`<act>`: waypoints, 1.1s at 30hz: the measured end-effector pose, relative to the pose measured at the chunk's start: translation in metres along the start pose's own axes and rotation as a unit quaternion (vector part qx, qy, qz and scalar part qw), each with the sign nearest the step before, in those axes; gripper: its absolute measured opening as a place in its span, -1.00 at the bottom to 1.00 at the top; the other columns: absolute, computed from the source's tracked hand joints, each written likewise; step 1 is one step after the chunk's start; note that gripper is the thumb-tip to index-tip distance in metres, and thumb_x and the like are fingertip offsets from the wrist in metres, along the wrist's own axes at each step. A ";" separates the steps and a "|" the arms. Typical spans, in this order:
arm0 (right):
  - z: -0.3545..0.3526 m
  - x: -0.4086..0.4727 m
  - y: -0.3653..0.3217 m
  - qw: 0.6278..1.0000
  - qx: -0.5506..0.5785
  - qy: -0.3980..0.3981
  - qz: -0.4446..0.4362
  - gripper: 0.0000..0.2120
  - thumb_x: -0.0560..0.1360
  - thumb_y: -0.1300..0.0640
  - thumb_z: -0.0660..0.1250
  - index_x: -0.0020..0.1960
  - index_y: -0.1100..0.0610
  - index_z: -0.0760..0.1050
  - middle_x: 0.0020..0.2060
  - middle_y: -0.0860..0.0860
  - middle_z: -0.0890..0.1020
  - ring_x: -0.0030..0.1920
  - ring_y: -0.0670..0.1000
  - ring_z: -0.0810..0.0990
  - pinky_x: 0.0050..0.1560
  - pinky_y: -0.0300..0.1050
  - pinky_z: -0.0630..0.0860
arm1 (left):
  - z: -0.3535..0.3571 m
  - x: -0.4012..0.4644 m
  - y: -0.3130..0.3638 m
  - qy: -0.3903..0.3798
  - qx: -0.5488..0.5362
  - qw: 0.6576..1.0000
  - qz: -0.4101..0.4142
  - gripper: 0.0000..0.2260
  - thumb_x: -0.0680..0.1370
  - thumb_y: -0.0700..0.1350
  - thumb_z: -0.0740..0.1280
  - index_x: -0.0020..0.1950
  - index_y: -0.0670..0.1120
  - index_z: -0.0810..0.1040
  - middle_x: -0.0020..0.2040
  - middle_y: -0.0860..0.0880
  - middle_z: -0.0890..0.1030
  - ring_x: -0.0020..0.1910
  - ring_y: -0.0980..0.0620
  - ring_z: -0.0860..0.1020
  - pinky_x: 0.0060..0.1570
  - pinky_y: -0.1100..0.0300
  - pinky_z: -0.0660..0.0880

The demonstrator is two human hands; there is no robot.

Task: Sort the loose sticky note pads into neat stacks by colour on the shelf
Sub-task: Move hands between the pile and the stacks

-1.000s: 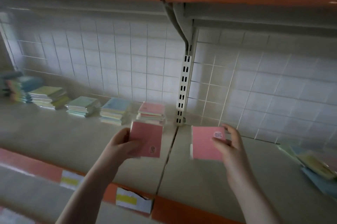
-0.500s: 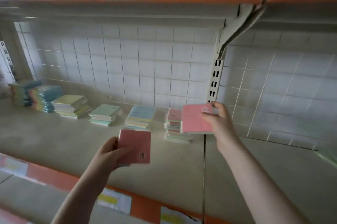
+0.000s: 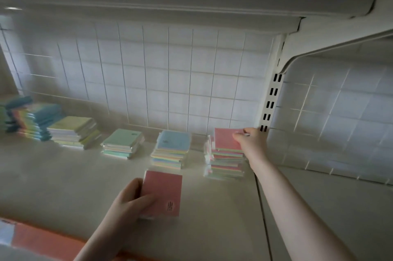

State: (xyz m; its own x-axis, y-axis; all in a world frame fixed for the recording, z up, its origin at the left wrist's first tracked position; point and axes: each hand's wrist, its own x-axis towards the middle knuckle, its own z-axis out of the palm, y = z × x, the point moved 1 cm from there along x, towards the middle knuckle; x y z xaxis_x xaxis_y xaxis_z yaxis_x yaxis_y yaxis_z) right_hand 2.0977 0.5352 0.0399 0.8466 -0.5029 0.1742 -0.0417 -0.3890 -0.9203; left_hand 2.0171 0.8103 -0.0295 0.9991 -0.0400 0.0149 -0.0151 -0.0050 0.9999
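Observation:
My right hand (image 3: 251, 140) holds a pink pad (image 3: 225, 139) by its right edge; the pad lies on top of the pink-topped stack (image 3: 225, 164) by the shelf's back wall. My left hand (image 3: 129, 199) grips a second pink pad (image 3: 163, 192) above the shelf's front half, thumb across its face. Left of the pink stack stand a blue-topped stack (image 3: 173, 150), a green-topped stack (image 3: 123, 143) and a yellow-topped stack (image 3: 74, 131).
The beige shelf (image 3: 53, 180) has an orange front edge (image 3: 46, 241). A taller mixed pile (image 3: 32, 120) sits at the far left. A slotted white upright (image 3: 270, 99) and its bracket stand just right of the pink stack. A tiled wall backs the shelf.
My right hand has carried its pink pad back onto the pink-topped stack. My left hand still holds its pad in front. The view has shifted left, away from the loose pads on the right.

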 end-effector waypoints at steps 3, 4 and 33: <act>0.005 0.003 0.010 0.998 -0.062 0.005 -0.012 -0.72 0.40 0.14 0.32 -0.38 0.05 0.25 -0.46 -0.01 0.31 -0.30 0.06 0.32 -0.37 -0.11 0.13 | 0.000 0.000 -0.001 0.003 0.001 1.000 -0.006 -0.65 0.22 -0.14 0.35 -0.07 -0.29 0.51 -0.25 -0.21 0.58 -0.30 -0.04 0.53 -0.37 0.18 0.44; 0.005 0.004 0.012 0.997 -0.075 0.011 -0.015 -0.76 0.41 0.13 0.33 -0.37 0.08 0.32 -0.44 0.00 0.36 -0.30 0.07 0.36 -0.35 -0.09 0.17 | 0.001 0.001 -0.002 0.007 0.003 1.000 -0.006 -0.65 0.22 -0.14 0.34 -0.07 -0.29 0.52 -0.24 -0.21 0.59 -0.30 -0.04 0.53 -0.38 0.20 0.45; -0.115 -0.037 0.070 0.900 -0.391 -0.086 -0.172 -0.77 0.56 -0.02 0.20 0.16 -0.01 0.51 -0.10 -0.09 0.56 -0.09 -0.06 0.54 -0.07 -0.17 0.48 | 0.092 0.079 0.136 -0.145 0.116 0.982 0.042 -0.92 0.50 -0.23 0.38 -0.02 -0.16 0.58 -0.25 -0.07 0.60 -0.31 0.08 0.56 -0.27 0.27 0.56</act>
State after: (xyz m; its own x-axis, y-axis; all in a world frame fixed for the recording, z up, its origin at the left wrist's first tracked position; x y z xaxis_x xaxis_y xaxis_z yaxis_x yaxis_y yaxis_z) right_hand 2.0023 0.4383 0.0095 0.9478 -0.1472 0.2829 -0.0647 -0.9574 -0.2814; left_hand 2.0905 0.7146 0.1073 0.9410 -0.3325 0.0623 -0.1402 -0.2158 0.9663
